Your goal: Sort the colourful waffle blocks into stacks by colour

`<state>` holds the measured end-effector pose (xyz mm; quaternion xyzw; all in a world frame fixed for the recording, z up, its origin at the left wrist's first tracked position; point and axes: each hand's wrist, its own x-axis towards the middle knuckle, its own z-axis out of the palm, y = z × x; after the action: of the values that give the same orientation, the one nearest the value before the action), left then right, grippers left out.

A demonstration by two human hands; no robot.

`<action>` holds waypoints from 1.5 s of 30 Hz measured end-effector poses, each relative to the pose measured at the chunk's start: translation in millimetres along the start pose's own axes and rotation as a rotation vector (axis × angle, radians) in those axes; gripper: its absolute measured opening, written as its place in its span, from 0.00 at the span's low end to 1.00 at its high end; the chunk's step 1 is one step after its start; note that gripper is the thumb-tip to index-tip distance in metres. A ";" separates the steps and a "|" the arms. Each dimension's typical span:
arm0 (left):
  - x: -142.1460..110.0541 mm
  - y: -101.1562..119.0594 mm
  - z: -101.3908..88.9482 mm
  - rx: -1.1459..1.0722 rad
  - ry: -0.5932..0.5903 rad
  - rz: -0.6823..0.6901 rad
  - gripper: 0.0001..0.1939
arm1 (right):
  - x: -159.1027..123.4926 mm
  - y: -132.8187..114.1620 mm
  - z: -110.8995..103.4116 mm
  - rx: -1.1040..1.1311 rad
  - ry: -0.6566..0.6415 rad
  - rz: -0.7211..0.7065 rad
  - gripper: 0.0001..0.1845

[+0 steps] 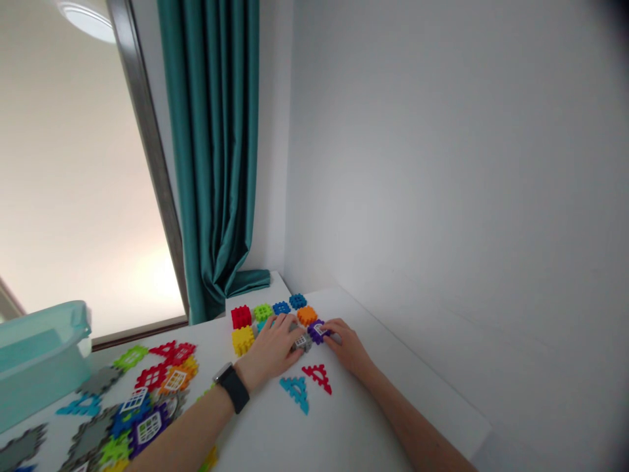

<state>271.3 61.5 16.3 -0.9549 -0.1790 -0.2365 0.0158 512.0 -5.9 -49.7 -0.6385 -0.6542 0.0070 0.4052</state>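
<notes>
My left hand [279, 346], with a dark watch on the wrist, closes its fingers round a grey interlocking block [303, 341] that has a white lattice window. My right hand [348, 345] pinches a purple interlocking block [317, 333], also with a white window, at its right side. The two blocks sit close together on the table. Just beyond my hands stand an orange block [307, 316], a yellow block [242, 341], a red block [240, 316], a lime green block [263, 311] and blue blocks [297, 301]. My left fingers partly cover a light blue block [261, 325].
A light blue triangle [296, 393] and a red triangle [319, 377] lie in front of my hands. Many loose flat pieces [152, 377] spread across the left side. A pale teal bin [44, 367] stands at far left. A wall [442, 196] borders the white table [363, 419].
</notes>
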 end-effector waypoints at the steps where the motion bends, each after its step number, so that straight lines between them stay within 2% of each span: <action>1: -0.2 -0.5 -0.5 0.001 0.001 0.001 0.13 | -0.2 0.0 0.3 -0.003 0.001 0.000 0.12; 15: -2.9 3.6 -1.2 0.028 -0.089 -0.036 0.13 | -1.9 2.3 2.5 -0.042 0.023 -0.032 0.12; 20: -3.6 4.8 -2.6 0.030 -0.117 -0.038 0.14 | -4.8 -6.0 -0.6 -0.089 0.064 -0.056 0.12; 23: -5.4 3.4 -4.0 0.032 -0.124 -0.043 0.14 | -6.6 -18.5 -3.8 -0.116 0.067 -0.094 0.13; 27: -11.3 -0.8 -7.1 0.028 -0.138 -0.059 0.14 | -6.0 -41.8 -6.0 -0.216 0.023 -0.232 0.14; 32: -24.0 -8.4 -16.4 0.064 -0.125 -0.080 0.14 | -1.8 -70.1 1.2 -0.273 -0.006 -0.308 0.15; 39: -54.5 -22.1 -45.4 0.122 -0.145 -0.108 0.13 | 7.7 -104.7 22.8 -0.221 -0.008 -0.384 0.14; 45: -89.6 -34.7 -72.1 0.197 -0.151 -0.171 0.13 | 13.9 -138.0 38.5 -0.196 -0.060 -0.425 0.15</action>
<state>153.2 55.7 37.4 -0.9450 -0.2828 -0.1458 0.0759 378.7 -0.1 4.4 -0.5222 -0.7833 -0.1229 0.3141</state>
